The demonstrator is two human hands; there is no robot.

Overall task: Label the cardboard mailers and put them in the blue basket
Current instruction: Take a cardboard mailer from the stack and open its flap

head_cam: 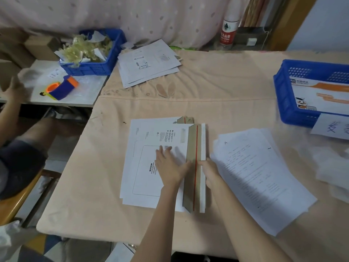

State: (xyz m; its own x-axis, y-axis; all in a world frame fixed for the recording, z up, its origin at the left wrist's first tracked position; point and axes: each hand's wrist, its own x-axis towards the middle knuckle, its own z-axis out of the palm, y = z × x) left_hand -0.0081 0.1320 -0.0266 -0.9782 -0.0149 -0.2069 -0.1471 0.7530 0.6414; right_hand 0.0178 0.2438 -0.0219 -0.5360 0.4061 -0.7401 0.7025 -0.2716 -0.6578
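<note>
The left hand (pixel 171 165) presses flat with straight fingers on the white cardboard mailer (pixel 151 163) on the table (pixel 98 167), the right hand (pixel 210 172) pinches its flap (pixel 195 167) edge, and the blue basket (pixel 289 103) stands far right.

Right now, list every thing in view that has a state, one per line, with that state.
Left hand: flat, fingers straight, pressing the mailer.
Right hand: at the flap's edge; grip unclear.
Cardboard mailer: lying flat, flap open, red strip showing.
Blue basket on the right: holds a mailer already.
Far blue basket: full of scraps.
Paper stack: fanned loosely.
Bottle: upright.
</note>
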